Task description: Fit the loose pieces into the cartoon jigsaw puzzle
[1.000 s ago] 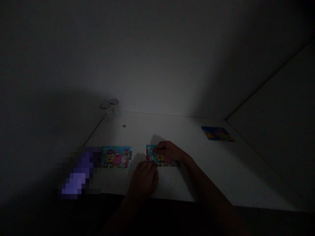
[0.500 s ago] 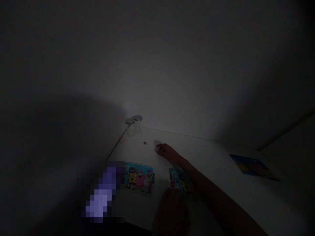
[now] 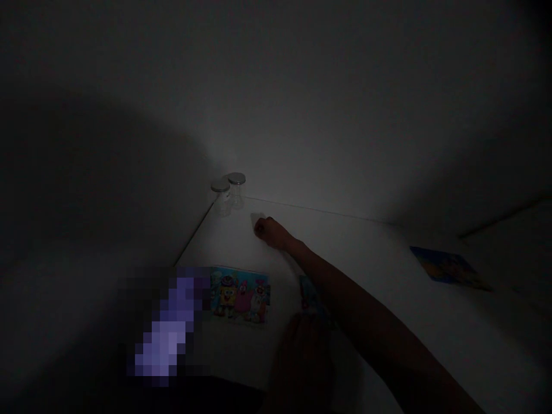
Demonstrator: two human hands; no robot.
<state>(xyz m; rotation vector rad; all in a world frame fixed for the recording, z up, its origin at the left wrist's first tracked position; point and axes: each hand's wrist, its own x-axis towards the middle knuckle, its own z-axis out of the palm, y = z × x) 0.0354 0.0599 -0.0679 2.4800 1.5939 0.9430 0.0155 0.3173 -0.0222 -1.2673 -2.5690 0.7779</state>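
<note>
Right hand (image 3: 271, 233) curled closed over white tabletop (image 3: 345, 244), any held piece hidden, near two clear glass jars with silver lids (image 3: 228, 192). Left hand (image 3: 299, 362) too dark, state unclear, just below narrow blue cartoon card (image 3: 307, 293), partly behind right forearm (image 3: 366, 310). Card likely thin, light, stiff; take by edges.

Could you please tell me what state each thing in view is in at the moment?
Two glass jars: upright, metal lids on.
SpongeBob picture card: flat, face up.
Second picture card: flat, partly behind the right forearm.
Blue-orange card: flat, face up.
Right hand: curled, fingers bent.
Left hand: too dark to tell.
</note>
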